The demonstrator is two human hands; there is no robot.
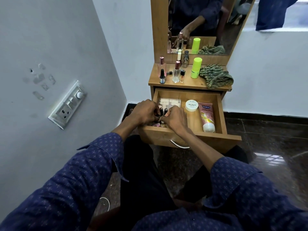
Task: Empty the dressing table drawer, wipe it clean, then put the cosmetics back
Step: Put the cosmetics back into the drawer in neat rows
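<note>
The wooden drawer [221, 112] of the dressing table stands pulled open. Both hands reach into its left front corner, where several small nail polish bottles [157, 125] stand. My left hand [145, 112] curls round black-capped bottles [161, 111]; my right hand [175, 118] pinches another one beside it. Behind them lies a clear compartment box [169, 102]. A white nail polish remover jar [192, 105] and a pink lotion tube [207, 116] lie to the right in the drawer.
On the table top [188, 83] stand perfume bottles [177, 71], a dark nail polish bottle [162, 76], a neon green bottle [196, 67] and a crumpled green cloth [215, 76]. A mirror [200, 22] rises behind. A wall switchboard [68, 105] is at left.
</note>
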